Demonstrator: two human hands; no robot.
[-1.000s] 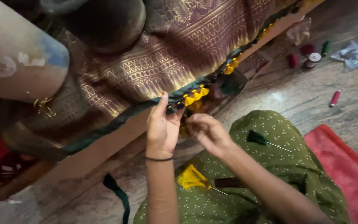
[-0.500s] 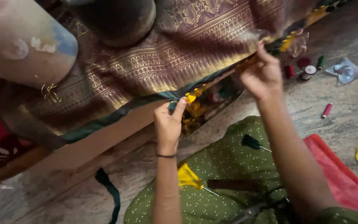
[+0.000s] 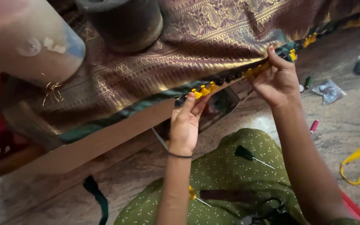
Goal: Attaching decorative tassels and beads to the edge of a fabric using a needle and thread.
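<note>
Left hand (image 3: 185, 125) pinches fabric edge (image 3: 230, 77) at yellow tassels (image 3: 203, 91); right hand (image 3: 276, 79) pinches same edge further right, fingers pressed together on trim. Maroon-gold fabric (image 3: 180, 50) drapes over wooden board (image 3: 105, 141), edge hanging just above lap. Judgement: keep border taut between both pinches, tassels evenly spaced. Versus half second ago: right hand lower along edge, nearer left hand; left hand's pinch unchanged. Loose green tassel (image 3: 245, 153) on lap.
</note>
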